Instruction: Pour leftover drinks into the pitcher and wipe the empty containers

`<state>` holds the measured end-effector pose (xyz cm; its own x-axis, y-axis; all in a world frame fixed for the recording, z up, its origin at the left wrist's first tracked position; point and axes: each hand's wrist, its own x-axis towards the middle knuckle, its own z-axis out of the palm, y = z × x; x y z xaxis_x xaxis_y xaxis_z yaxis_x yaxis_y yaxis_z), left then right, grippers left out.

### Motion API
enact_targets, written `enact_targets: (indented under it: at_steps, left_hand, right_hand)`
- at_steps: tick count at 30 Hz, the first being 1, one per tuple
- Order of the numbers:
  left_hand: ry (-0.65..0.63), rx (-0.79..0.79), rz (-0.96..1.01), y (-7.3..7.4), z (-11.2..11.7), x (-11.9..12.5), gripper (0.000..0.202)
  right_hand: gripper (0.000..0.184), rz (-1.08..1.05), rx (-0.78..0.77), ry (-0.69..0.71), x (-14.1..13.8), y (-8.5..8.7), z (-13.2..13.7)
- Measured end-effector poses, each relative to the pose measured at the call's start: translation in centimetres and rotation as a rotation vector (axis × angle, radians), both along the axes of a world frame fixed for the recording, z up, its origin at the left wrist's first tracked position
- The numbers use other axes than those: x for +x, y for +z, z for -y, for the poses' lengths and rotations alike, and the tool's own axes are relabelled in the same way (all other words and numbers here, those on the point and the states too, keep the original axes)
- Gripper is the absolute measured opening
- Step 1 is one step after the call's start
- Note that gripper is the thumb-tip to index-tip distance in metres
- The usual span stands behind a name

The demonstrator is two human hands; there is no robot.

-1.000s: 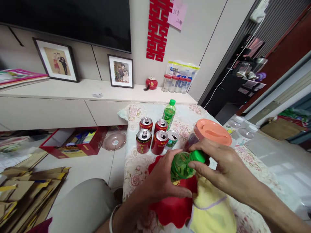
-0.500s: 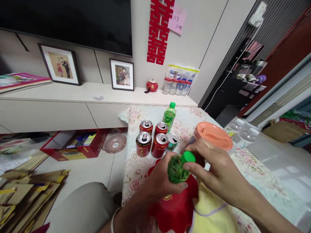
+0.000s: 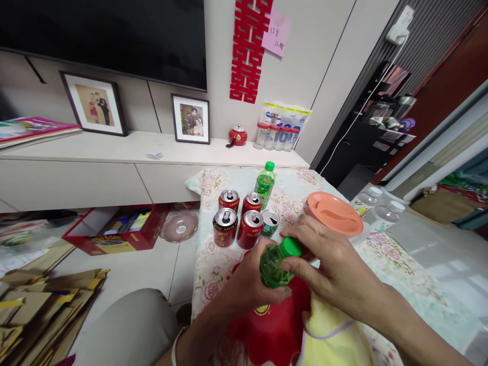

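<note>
My left hand (image 3: 247,284) is wrapped round a green plastic bottle (image 3: 272,267), which tilts with its neck up and to the right. With thumb and fingers my right hand (image 3: 331,256) grips the bottle's green cap (image 3: 291,247), which sits on the neck. Beneath both hands lies a red scallop-edged tray (image 3: 280,325), beside a yellow cloth (image 3: 335,338) with a purple edge. Just beyond the hands stand several red drink cans (image 3: 250,230) and a green can (image 3: 270,224), their tops opened. Another green bottle (image 3: 265,184) stands upright behind them.
An orange divided lid (image 3: 335,213) tops a container at the right, near two clear bottles (image 3: 384,218). The flowered tablecloth (image 3: 213,274) covers the table. On the floor at left are a red box (image 3: 145,234), a clear plate (image 3: 179,227) and flattened cardboard (image 3: 49,305).
Both hands and the bottle have shifted slightly to the left. My right hand still grips the cap, with its fingers moved a little around it. The cans have stayed in place.
</note>
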<state>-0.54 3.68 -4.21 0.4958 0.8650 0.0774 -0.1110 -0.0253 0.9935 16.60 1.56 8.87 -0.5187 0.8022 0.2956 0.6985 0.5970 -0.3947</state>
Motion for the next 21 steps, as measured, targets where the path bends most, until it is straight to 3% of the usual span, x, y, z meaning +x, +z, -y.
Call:
enact_targets:
  at_steps: [3, 7, 11, 14, 18, 21]
  left_hand:
    - [0.007, 0.021, 0.001, 0.1, 0.0, 0.0, 0.060]
    - [0.010, 0.011, -0.028, 0.3, 0.0, -0.4, 0.059]
    - [-0.024, -0.023, -0.016, 0.3, -0.1, -0.7, 0.061]
    - [-0.045, -0.044, -0.011, 0.2, -0.2, -0.7, 0.062]
    - [-0.052, -0.090, -0.005, 0.5, -0.2, -0.7, 0.063]
    - [-0.036, -0.083, -0.011, 0.6, -0.1, -0.7, 0.062]
  right_hand:
    - [0.012, 0.005, 0.002, 0.022, -0.2, 0.1, 0.0]
    - [0.027, -0.123, 0.042, 0.083, 0.1, 1.6, 0.3]
    - [0.032, -0.227, 0.067, -0.023, 1.8, 2.1, 1.7]
    - [0.027, -0.350, -0.053, -0.168, 4.6, -0.3, 3.5]
    - [0.034, -0.709, -0.323, -0.487, 9.3, -6.2, 5.4]
    - [0.046, -0.943, -0.415, -0.754, 12.4, -10.5, 5.8]
